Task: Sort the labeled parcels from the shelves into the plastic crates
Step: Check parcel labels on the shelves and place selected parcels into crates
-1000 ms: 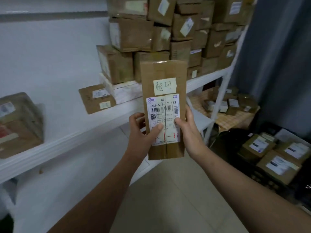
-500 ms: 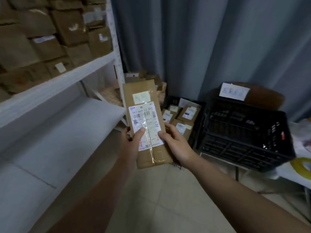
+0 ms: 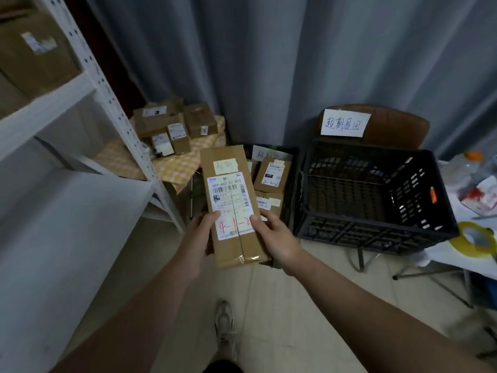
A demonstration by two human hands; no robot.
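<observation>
I hold a long brown cardboard parcel (image 3: 230, 189) upright in front of me; it bears a white shipping label with red handwriting and a small yellowish note. My left hand (image 3: 200, 238) grips its lower left edge, thumb on the label. My right hand (image 3: 274, 236) grips the lower right edge. Behind the parcel a black plastic crate (image 3: 291, 168) holds several labeled parcels (image 3: 272, 175). To its right stands a larger black crate (image 3: 376, 200) with nothing visible inside, below a handwritten paper sign (image 3: 344, 123).
A white metal shelf (image 3: 88, 84) with boxes stands at the left. More parcels (image 3: 172, 125) lie on a yellow checked cloth in the corner. Grey curtains hang behind. A table edge with a yellow tape roll (image 3: 476, 239) is at the right. My shoe (image 3: 224, 323) is on the tiled floor.
My view has turned from the shelf to the crates at the right. The parcel stays in both hands and now hangs in front of the crate that holds parcels.
</observation>
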